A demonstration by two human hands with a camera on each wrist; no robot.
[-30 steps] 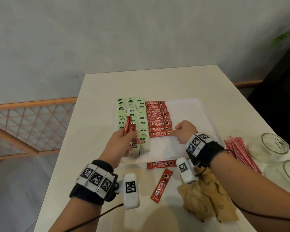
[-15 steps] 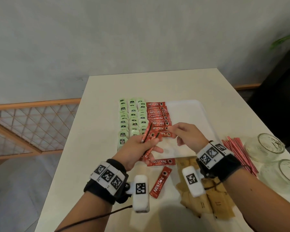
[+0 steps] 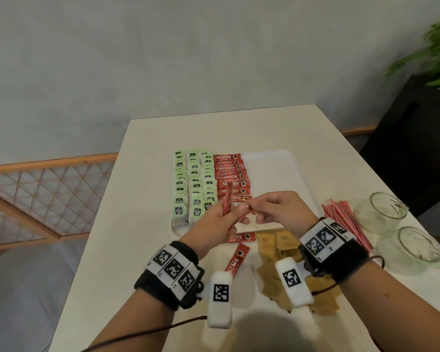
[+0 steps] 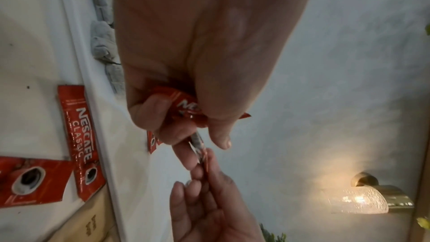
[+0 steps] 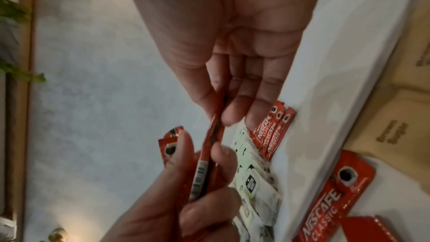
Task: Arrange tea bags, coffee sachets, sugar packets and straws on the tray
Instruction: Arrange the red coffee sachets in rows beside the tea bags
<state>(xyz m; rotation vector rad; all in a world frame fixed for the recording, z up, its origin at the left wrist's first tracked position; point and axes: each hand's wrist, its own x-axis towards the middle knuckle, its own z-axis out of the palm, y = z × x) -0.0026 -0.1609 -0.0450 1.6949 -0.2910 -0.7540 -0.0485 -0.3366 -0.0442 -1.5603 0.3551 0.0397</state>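
Note:
A white tray [image 3: 277,171] holds three columns of green tea bags [image 3: 194,184] on its left and a column of red coffee sachets [image 3: 230,174] beside them. My left hand [image 3: 215,221] grips a small bunch of red coffee sachets [image 3: 226,203] above the tray's near edge. My right hand [image 3: 277,209] pinches the end of one sachet [image 5: 213,135] from that bunch between thumb and fingers. Two loose coffee sachets [image 3: 236,259] lie on the table below the tray. Brown sugar packets [image 3: 272,250] are piled near my right wrist, and red straws [image 3: 346,222] lie to the right.
Two upturned glass jars [image 3: 381,212] stand at the table's right edge beyond the straws. The tray's right half shows bare white. A dark cabinet and a plant [image 3: 434,59] stand to the right, a wooden lattice rail [image 3: 43,194] to the left.
My left hand brought its sachets right and toward me, away from the tea bags. My right hand left the laid coffee column and came to pinch one sachet in the left hand's bunch.

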